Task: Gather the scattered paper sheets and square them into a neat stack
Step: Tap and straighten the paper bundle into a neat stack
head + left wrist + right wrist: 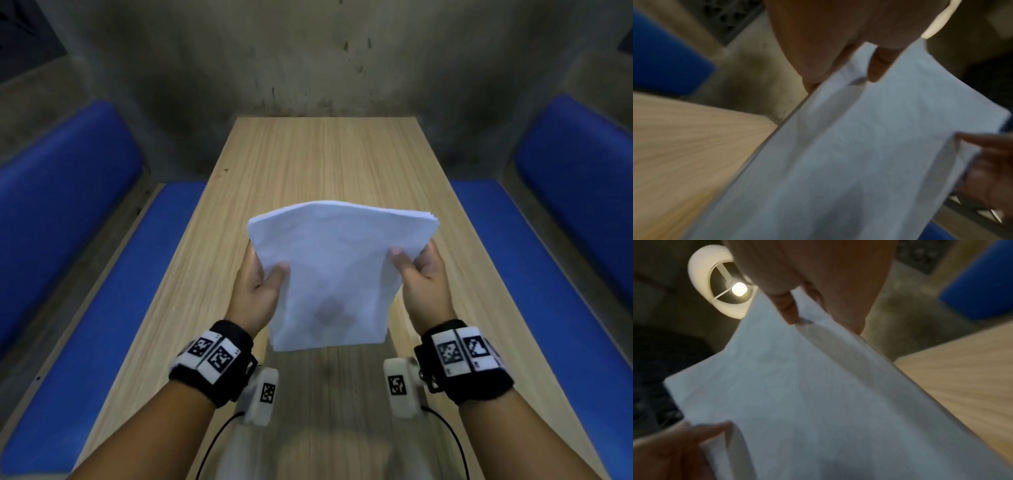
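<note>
A bundle of white paper sheets (335, 270) is held upright above the wooden table (325, 164), its lower edge lifted off the surface. My left hand (263, 277) pinches the bundle's left edge, thumb on the near face. My right hand (416, 270) pinches the right edge the same way. The far top right corner shows several sheet edges slightly fanned. In the left wrist view the paper sheets (849, 154) fill the frame under my thumb (877, 68). In the right wrist view the paper sheets (818, 394) bow slightly near my thumb (789, 311).
Blue padded benches (68, 222) (565, 222) run along both long sides of the table. A stained concrete wall (308, 61) closes the far end. A lit ceiling lamp (731, 287) shows in the right wrist view.
</note>
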A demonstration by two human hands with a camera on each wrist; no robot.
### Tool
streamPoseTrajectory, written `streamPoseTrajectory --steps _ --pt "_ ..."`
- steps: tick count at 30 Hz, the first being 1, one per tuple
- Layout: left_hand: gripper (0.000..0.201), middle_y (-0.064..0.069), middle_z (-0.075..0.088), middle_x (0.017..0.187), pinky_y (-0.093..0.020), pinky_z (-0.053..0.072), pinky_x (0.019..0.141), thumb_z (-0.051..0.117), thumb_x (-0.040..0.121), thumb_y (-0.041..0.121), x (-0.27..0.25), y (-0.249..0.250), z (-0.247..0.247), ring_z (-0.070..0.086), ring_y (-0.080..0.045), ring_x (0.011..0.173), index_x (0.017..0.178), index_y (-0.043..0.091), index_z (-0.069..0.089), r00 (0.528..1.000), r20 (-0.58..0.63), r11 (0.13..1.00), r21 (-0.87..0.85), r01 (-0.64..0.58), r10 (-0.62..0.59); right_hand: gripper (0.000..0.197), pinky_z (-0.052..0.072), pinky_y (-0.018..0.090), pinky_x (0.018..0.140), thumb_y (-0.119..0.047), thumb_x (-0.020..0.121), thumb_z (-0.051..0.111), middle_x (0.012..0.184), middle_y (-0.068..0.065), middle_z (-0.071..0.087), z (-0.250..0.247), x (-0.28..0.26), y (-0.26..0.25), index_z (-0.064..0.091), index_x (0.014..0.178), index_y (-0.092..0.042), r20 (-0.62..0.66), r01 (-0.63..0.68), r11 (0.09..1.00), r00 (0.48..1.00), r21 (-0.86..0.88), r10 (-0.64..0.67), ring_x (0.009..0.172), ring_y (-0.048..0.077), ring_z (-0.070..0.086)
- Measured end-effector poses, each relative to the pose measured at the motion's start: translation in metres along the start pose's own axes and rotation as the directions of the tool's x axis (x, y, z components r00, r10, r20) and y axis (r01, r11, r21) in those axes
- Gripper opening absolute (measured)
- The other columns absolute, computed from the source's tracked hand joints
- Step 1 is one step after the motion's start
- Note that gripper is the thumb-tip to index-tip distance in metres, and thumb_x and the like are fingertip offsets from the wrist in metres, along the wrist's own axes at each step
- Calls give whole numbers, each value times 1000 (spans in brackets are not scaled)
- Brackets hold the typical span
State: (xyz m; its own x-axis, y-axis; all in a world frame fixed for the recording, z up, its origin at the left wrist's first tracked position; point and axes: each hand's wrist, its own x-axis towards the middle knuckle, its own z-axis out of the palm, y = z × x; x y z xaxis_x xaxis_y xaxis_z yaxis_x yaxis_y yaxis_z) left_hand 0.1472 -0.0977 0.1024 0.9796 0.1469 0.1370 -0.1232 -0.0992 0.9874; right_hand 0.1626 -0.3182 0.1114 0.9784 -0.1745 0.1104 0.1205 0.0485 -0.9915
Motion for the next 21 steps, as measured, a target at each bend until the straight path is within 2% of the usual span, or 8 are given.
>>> streamPoseTrajectory --steps 3,6,8,11,13,15,17,21 --pt "42 14 64 111 -40 54 88 47 92 10 2 12 4 63 -12 106 130 28 43 996 -34 996 41 -78 80 27 52 23 75 -3 96 47 101 -7 65 9 -2 -16 52 117 -19 -9 78 996 997 -36 -79 90 2 65" --pt "47 12 60 115 -21 52 82 44 94 -5 3 33 0 61 -5 108 136 15 36 970 -49 971 -9 -241 240 35 52 20 79 -4 97 46 103 -14 60 8 -7 -39 47 108 -37 -7 207 977 978 55 -206 93 -4 62" --pt "48 17 60 113 -16 50 82 46 93 -4 1 27 -5 60 0 107 137 9 33 963 -55 965 7 -264 264 45 52 24 86 -4 94 51 110 -13 59 5 -14 -35 43 111 -45 22 217 973 975 76 -219 102 -1 61" --pt "50 23 58 111 -14 51 82 49 86 10 -11 -4 -6 58 10 102 132 18 32 989 -45 988 75 -139 142 47 51 46 95 -14 84 61 115 -4 60 3 -25 -5 41 116 -42 63 118 990 992 -83 -113 110 15 61" --pt "42 20 54 108 -9 49 73 46 81 12 -17 -20 -5 56 16 93 118 29 34 998 -29 996 63 -62 63 49 52 44 91 -15 79 61 114 -2 60 4 -30 8 40 114 -42 63 73 983 996 -169 -63 106 13 61" --pt "38 26 55 101 -4 46 69 44 81 9 -17 -25 -4 56 18 88 116 23 35 999 -34 999 36 -40 41 51 51 39 89 -13 78 60 115 0 61 3 -30 12 42 117 -39 45 56 982 998 -182 -49 106 11 61" --pt "42 38 56 94 -5 46 72 42 82 8 -15 -22 -5 56 16 90 123 15 34 999 -31 999 30 -37 38 55 51 43 95 -10 78 58 121 4 60 3 -26 14 42 125 -32 50 52 986 998 -159 -44 113 16 59" --pt "44 40 57 94 -20 47 81 41 85 8 -12 -22 -4 57 12 94 127 21 33 999 -46 1000 25 -7 8 65 48 44 100 -1 77 49 120 1 58 8 -24 12 38 113 -55 97 26 995 995 -99 -16 113 16 58"
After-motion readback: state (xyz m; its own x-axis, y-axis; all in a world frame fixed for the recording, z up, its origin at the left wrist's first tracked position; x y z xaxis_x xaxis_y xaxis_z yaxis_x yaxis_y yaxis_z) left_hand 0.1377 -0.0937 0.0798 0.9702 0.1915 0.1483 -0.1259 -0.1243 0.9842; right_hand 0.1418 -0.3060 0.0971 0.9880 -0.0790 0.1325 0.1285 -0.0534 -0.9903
